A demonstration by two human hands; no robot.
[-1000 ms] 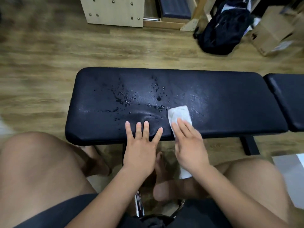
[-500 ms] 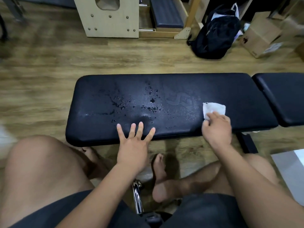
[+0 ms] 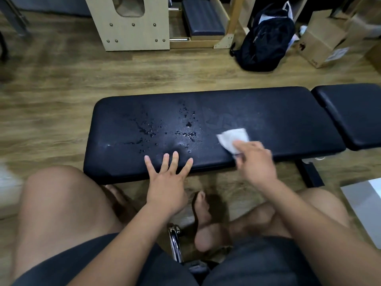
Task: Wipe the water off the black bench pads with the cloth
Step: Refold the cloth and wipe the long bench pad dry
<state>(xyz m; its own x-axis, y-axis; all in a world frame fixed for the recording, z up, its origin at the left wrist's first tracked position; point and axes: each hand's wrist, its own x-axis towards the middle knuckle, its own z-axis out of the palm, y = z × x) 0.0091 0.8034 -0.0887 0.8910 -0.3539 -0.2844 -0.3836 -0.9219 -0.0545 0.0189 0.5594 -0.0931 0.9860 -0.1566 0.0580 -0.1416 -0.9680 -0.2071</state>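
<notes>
1. We look down on a long black bench pad [image 3: 268, 112] that runs left to right across a wooden plank floor [image 3: 61, 83]
2. A second, shorter black pad [image 3: 354, 114] sits just beside its right end, with a narrow gap between them
3. Water drops [image 3: 148, 129] lie scattered over the left and middle of the long pad; its right part looks dull and smeared
4. The white cloth [image 3: 232, 138] lies on the long pad, right of the drops and towards the near edge
5. Our right hand [image 3: 255, 164] holds the cloth by its near corner with its fingers bent over it; blur hides the exact grip
6. Our left hand [image 3: 167, 182] rests flat on the near edge of the long pad, fingers straight and spread wide
7. At the far side of the room stand a pale wooden frame [image 3: 132, 32], a black backpack [image 3: 266, 40] and a cardboard box [image 3: 321, 44]
8. Counted: two bench pads, one cloth, two hands, one backpack, one box we can be sure of
</notes>
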